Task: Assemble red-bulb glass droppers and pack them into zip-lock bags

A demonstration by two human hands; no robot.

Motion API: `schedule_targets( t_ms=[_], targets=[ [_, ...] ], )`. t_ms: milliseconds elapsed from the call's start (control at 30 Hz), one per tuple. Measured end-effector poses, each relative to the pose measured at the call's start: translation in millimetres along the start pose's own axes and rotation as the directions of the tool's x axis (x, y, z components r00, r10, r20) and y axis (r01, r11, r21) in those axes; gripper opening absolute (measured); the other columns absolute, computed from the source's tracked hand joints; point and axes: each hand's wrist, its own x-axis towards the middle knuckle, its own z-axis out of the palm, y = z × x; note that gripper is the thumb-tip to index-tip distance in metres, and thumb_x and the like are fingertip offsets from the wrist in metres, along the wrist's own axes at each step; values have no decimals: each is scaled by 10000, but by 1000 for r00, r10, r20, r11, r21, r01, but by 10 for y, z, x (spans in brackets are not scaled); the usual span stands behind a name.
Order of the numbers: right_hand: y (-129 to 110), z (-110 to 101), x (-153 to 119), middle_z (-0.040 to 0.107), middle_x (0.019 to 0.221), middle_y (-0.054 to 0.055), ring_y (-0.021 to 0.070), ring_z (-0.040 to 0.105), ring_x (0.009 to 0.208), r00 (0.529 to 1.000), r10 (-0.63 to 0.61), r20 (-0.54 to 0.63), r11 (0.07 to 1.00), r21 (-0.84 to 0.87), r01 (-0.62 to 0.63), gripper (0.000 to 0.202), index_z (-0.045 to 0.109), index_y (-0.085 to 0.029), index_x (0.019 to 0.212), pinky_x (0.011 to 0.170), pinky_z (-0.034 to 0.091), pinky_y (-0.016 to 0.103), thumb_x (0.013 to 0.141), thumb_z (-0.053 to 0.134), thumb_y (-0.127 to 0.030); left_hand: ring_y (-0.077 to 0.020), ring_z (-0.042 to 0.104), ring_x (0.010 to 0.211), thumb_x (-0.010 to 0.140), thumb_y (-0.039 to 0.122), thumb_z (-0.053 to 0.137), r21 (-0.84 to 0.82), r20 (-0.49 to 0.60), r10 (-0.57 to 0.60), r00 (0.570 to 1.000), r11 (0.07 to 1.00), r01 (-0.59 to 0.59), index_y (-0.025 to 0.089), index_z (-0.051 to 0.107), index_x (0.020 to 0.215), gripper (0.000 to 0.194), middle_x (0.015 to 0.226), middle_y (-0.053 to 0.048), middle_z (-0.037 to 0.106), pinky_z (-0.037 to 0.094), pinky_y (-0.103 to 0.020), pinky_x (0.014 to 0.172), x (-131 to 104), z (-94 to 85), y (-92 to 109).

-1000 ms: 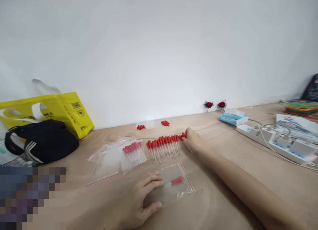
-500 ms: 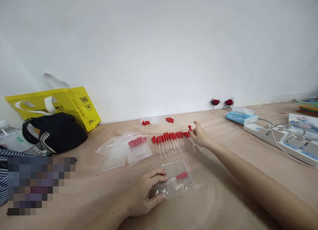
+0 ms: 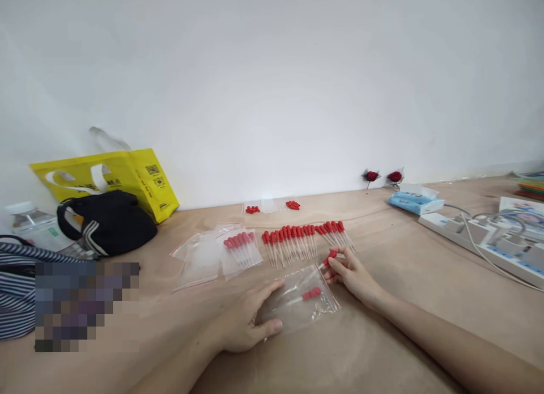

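Observation:
A clear zip bag with a red edge (image 3: 293, 317) lies on the table before me, and one red-bulbed dropper (image 3: 312, 293) rests inside it. My left hand (image 3: 249, 320) lies at its left side, thumb and forefinger spread apart and touching the plastic. Between the fingers of my right hand (image 3: 351, 275) is the red bulb of another dropper (image 3: 329, 258); its thin tip lies at the bag's right-hand opening. Farther back are a long row of droppers (image 3: 293, 244) and a smaller group (image 3: 338, 235) to its right.
Left of the row, several droppers (image 3: 238, 249) lie on flat clear bags (image 3: 202, 261). Loose red bulbs (image 3: 252, 210) sit near the wall. A yellow bag (image 3: 147, 184) and black cloth item (image 3: 114, 224) stand left; a tissue pack (image 3: 414, 202) and power strip (image 3: 480, 241) lie right.
My right hand has come back from the right-hand dropper group toward the bag, bringing a dropper with it. My left hand stays at the bag, and the view has shifted slightly.

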Motion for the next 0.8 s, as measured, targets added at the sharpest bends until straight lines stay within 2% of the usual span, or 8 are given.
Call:
schedule_targets(
  t_ms=[200,300,367,500,633,667,733,800],
  targets=[
    [-2,-22,-60,604,649,11,120,545,567,969,3,245,975,-216,52,315,571,-169,734,538,423,249,613,658,-446,-265,322,1235,751,312,552,7,-13,15,1000,1000,-15,257,289,1318,627,1368,-51,346,292,-460,998,-5,8,-10],
    [-35,-29,-76,626,695,25,139,555,619,922,8,388,933,-335,133,264,633,-166,685,554,415,246,667,620,-429,-266,317,1238,759,318,546,15,-12,11,1000,1000,-11,257,293,1317,616,1372,-56,339,287,-468,997,-10,22,-30],
    [-61,-25,-91,631,724,24,142,559,650,889,9,459,917,-357,176,261,650,-170,699,563,412,237,710,580,-421,-269,312,1240,760,321,546,17,-14,11,1000,1000,-11,253,298,1317,613,1370,-60,341,282,-469,1001,-13,31,-45],
    [-69,-14,-124,629,723,21,122,539,607,903,-5,429,919,-354,173,259,628,-168,829,522,388,217,756,533,-397,-273,317,1237,760,331,550,4,-30,34,999,999,-34,270,301,1314,611,1361,-45,359,290,-469,997,-14,44,-61],
    [-27,-87,-68,617,708,25,126,533,637,884,-22,467,892,-391,228,257,619,-155,758,586,400,234,766,506,-386,-272,325,1232,761,308,543,7,-27,41,999,999,-41,268,325,1301,584,1355,-43,369,293,-475,992,-7,32,-44],
    [-19,-130,-20,613,697,24,126,530,628,893,-29,449,884,-405,233,258,614,-152,751,587,400,237,758,507,-386,-270,320,1236,760,308,543,14,-16,38,999,999,-38,259,336,1297,578,1358,-47,364,284,-471,999,-5,26,-36],
    [-25,-239,127,599,653,19,124,518,584,938,-64,340,848,-476,231,248,595,-148,728,549,388,234,736,513,-383,-263,309,1243,758,315,547,25,4,34,999,999,-34,244,362,1284,562,1364,-52,353,269,-458,1012,-1,13,-22],
    [-64,-354,327,581,612,16,126,505,554,975,-161,156,739,-636,224,213,565,-155,658,518,367,229,713,522,-356,-256,308,1244,761,317,546,26,9,42,999,999,-42,238,382,1271,541,1364,-54,352,270,-445,1016,3,3,-13]
  ],
)
